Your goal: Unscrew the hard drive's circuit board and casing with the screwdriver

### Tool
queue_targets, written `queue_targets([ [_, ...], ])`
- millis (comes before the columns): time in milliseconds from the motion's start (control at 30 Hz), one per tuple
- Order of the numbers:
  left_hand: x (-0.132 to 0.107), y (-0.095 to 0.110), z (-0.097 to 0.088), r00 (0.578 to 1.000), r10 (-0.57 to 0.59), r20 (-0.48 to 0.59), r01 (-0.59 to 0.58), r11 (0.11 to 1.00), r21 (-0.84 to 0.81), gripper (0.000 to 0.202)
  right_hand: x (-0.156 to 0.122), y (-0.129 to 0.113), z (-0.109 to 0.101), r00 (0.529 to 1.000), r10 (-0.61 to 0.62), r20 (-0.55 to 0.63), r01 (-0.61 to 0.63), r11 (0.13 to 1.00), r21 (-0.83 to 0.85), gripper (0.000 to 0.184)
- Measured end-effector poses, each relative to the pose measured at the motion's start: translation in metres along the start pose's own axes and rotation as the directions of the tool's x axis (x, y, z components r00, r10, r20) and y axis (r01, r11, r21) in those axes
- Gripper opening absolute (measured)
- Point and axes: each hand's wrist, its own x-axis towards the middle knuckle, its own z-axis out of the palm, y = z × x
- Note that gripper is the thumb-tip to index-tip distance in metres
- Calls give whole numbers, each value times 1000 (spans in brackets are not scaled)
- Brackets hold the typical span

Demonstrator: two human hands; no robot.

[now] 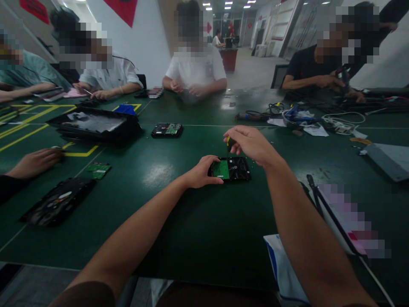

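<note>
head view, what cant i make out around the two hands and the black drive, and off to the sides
Head view: left end of the black drive, covered by the left hand.
Head view: whether the tip of the screwdriver sits in a screw; too small and dark.
Head view: print on the pinkish item, pixelated.
Head view: rest of a co-worker's dark sleeve, cut off by the left edge.

A black rectangular tray [128, 134] sat on the glossy green bench [188, 243]; a bright blue piece [125, 109] lay behind it, tangled blue-and-black cables [295, 114] well to its right.
</note>
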Motion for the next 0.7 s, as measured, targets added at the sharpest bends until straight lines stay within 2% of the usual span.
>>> queue_targets([
  [133,0,0,0,1000,-4,4,4,1000,1,81,0,-2,1,1000,17,9,-18,998,53,29],
  [267,-1,0,0,1000,-9,5,9,1000,-5,82,0,-1,-1,999,-38,-30,36,996,-83,27],
  [367,-1,-1,1,1000,-2,-2,2,1000,-9,82,1,1,-2,998,-33,-58,24,990,-141,28],
  [533,0,-1,1,1000,2,-12,-2,1000,-7,80,1,3,-1,998,-26,-58,20,995,-100,26],
  [700,0,1,0,1000,-11,0,11,1000,-3,80,1,2,2,1000,-20,-5,20,1000,-11,34],
])
